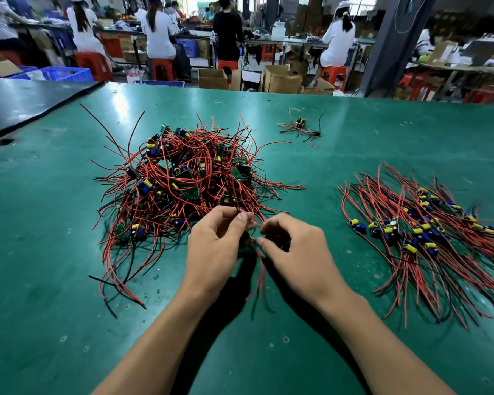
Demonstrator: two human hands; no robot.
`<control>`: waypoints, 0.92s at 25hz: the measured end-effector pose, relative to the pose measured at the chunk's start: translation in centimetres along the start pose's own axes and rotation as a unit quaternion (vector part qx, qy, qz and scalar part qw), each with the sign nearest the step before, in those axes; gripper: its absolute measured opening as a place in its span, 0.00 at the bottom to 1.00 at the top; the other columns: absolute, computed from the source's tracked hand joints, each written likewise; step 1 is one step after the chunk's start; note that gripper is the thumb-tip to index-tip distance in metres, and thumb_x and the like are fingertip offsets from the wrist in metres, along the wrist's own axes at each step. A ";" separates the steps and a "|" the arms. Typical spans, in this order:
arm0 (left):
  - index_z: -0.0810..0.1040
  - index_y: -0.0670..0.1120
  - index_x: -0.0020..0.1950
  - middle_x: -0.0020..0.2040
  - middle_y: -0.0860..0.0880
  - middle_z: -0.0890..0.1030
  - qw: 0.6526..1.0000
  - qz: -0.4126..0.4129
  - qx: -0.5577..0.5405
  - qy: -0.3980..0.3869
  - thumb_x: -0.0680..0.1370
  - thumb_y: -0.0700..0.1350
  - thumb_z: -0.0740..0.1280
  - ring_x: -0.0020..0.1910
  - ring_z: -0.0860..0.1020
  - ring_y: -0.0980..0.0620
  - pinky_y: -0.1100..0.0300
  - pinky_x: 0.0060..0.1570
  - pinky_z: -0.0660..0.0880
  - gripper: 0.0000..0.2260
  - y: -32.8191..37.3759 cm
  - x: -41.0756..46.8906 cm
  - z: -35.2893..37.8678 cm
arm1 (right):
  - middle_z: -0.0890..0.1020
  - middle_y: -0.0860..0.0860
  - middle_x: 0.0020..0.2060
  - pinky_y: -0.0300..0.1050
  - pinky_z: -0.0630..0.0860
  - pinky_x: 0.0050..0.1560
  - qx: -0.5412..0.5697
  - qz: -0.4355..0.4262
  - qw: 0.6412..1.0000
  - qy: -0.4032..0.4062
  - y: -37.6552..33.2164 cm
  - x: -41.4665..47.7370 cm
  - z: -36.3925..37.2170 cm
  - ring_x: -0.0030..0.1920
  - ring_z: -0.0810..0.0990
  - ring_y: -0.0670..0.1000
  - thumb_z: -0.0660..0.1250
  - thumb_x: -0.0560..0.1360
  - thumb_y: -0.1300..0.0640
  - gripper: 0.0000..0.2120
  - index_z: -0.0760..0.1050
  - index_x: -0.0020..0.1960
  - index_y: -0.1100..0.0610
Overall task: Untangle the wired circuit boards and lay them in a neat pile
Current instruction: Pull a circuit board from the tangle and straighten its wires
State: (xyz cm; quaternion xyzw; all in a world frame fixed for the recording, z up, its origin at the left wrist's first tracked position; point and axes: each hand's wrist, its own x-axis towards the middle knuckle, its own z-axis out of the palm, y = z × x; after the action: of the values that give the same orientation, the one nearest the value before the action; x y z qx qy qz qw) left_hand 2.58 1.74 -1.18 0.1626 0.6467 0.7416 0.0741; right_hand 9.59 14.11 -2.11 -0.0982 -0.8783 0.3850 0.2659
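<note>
**Work surface.** A green mat (354, 132) covers the table. It is scuffed and spotted, and overhead light glares off its far part. A dark sheet (26, 106) overlaps the far left corner.

**Stock on the mat.**
- The tangled heap (180, 181) lies left of centre. It is made of red and black leads knotted around green boards.
- The neat pile (428, 232) lies on the right, well apart from the heap. Its leads run roughly parallel, with the boards banded across the middle.
- A small cluster (300, 127) sits alone farther back.

**Hands.** The left hand (216, 246) is at the heap's near edge, thumb and forefinger pinched together on leads. The right hand (295, 248) is just beside it, fingers curled and fingertips pinching a small part between the two hands. That part is probably one wired board (248, 241), though it is mostly hidden. Its loose leads (258, 276) hang down towards the mat.

**Room.** Beyond the table are rows of benches. People in white tops sit on red stools (161, 68). On the floor stand cardboard boxes (281, 81) and blue crates (66, 73). A dark pillar (391, 44) rises on the right.
</note>
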 end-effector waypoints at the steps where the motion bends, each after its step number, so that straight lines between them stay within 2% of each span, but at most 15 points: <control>1: 0.78 0.39 0.48 0.46 0.46 0.86 1.000 -0.013 -0.022 -0.004 0.80 0.37 0.65 0.48 0.85 0.50 0.53 0.50 0.81 0.04 0.0 0.0 0.0 | 0.82 0.42 0.38 0.30 0.71 0.40 0.025 0.022 0.999 0.002 0.0 0.1 -0.2 0.37 0.79 0.40 0.78 0.71 0.54 0.09 0.78 0.44 0.50; 3: 0.78 0.39 0.47 0.45 0.45 0.86 0.999 -0.016 -0.029 0.000 0.80 0.37 0.65 0.46 0.85 0.50 0.53 0.48 0.81 0.04 -0.1 0.1 0.0 | 0.83 0.40 0.41 0.30 0.72 0.38 0.065 0.045 0.996 -0.045 -0.4 0.0 -0.4 0.36 0.79 0.40 0.80 0.68 0.52 0.12 0.78 0.46 0.48; 5: 0.77 0.40 0.47 0.44 0.43 0.86 0.999 -0.018 -0.049 0.015 0.81 0.37 0.65 0.44 0.85 0.48 0.54 0.47 0.82 0.04 0.1 0.3 0.0 | 0.84 0.42 0.43 0.32 0.74 0.38 0.054 0.053 0.992 -0.104 -0.6 -0.2 -0.1 0.33 0.76 0.40 0.80 0.68 0.52 0.15 0.76 0.48 0.45; 7: 0.75 0.38 0.49 0.44 0.39 0.85 0.989 -0.047 -0.134 0.036 0.81 0.37 0.64 0.44 0.85 0.44 0.52 0.45 0.83 0.03 0.5 0.6 -0.3 | 0.82 0.45 0.38 0.33 0.74 0.36 0.047 0.068 0.991 -0.103 -0.6 -0.2 -0.1 0.31 0.74 0.40 0.78 0.71 0.52 0.12 0.76 0.49 0.48; 9: 0.74 0.39 0.49 0.44 0.38 0.85 0.974 -0.074 -0.206 0.049 0.81 0.37 0.63 0.44 0.85 0.42 0.54 0.43 0.83 0.02 1.0 1.0 -0.8 | 0.82 0.46 0.33 0.34 0.73 0.36 0.063 0.072 0.991 -0.089 -0.5 0.1 -0.3 0.31 0.76 0.40 0.75 0.75 0.52 0.05 0.80 0.47 0.51; 12: 0.76 0.43 0.47 0.44 0.42 0.85 0.978 -0.099 -0.181 0.035 0.80 0.40 0.66 0.44 0.85 0.45 0.55 0.42 0.82 0.02 1.3 0.9 -1.2 | 0.82 0.47 0.30 0.37 0.74 0.35 0.122 0.095 0.983 -0.103 -0.5 0.3 -0.7 0.30 0.77 0.43 0.71 0.78 0.53 0.06 0.82 0.43 0.52; 14: 0.79 0.44 0.46 0.41 0.46 0.85 0.990 -0.102 -0.101 -0.004 0.78 0.45 0.70 0.39 0.82 0.48 0.53 0.41 0.79 0.04 1.4 0.7 -1.4 | 0.80 0.47 0.29 0.36 0.72 0.31 0.201 0.150 0.963 -0.101 -0.6 0.6 -1.2 0.30 0.75 0.45 0.72 0.78 0.53 0.07 0.83 0.41 0.52; 16: 0.81 0.44 0.44 0.36 0.49 0.83 0.990 -0.115 -0.064 -0.053 0.75 0.49 0.71 0.31 0.78 0.52 0.58 0.34 0.75 0.08 1.5 0.3 -1.4 | 0.78 0.49 0.29 0.34 0.69 0.27 0.286 0.221 0.927 -0.105 -0.7 0.8 -1.7 0.29 0.73 0.46 0.73 0.75 0.50 0.08 0.84 0.40 0.53; 18: 0.81 0.42 0.43 0.33 0.48 0.81 0.984 -0.142 -0.097 -0.055 0.73 0.49 0.72 0.26 0.76 0.52 0.62 0.26 0.74 0.10 1.7 0.1 -1.0 | 0.78 0.50 0.30 0.34 0.67 0.24 0.377 0.279 0.874 -0.129 -0.6 1.1 -2.3 0.25 0.72 0.45 0.68 0.76 0.45 0.14 0.85 0.39 0.53; 20: 0.79 0.40 0.43 0.33 0.45 0.82 0.973 -0.167 -0.159 -0.021 0.74 0.46 0.72 0.26 0.79 0.51 0.62 0.26 0.77 0.09 1.8 0.2 -0.8 | 0.80 0.51 0.32 0.34 0.67 0.23 0.467 0.311 0.817 -0.135 -0.4 1.3 -2.6 0.24 0.73 0.45 0.64 0.77 0.45 0.18 0.86 0.42 0.56; 21: 0.79 0.40 0.43 0.34 0.44 0.82 0.968 -0.171 -0.182 -0.004 0.75 0.45 0.71 0.27 0.80 0.50 0.62 0.28 0.79 0.08 1.8 0.3 -0.8 | 0.81 0.51 0.35 0.35 0.68 0.23 0.483 0.305 0.809 -0.137 -0.3 1.2 -2.6 0.25 0.73 0.46 0.65 0.76 0.47 0.15 0.85 0.46 0.56; 23: 0.79 0.39 0.44 0.36 0.41 0.83 0.966 -0.166 -0.200 0.021 0.75 0.44 0.71 0.29 0.82 0.50 0.62 0.31 0.80 0.08 1.6 0.5 -0.8 | 0.82 0.51 0.40 0.36 0.68 0.24 0.466 0.263 0.831 -0.150 -0.3 0.7 -2.0 0.27 0.74 0.46 0.70 0.73 0.51 0.14 0.82 0.56 0.56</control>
State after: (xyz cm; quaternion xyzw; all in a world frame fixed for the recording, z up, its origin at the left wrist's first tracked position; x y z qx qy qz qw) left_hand 2.03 0.88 0.34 0.0195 0.5049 0.8361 0.2136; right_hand 10.08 15.42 -0.44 -0.1310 -0.5649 0.8140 0.0333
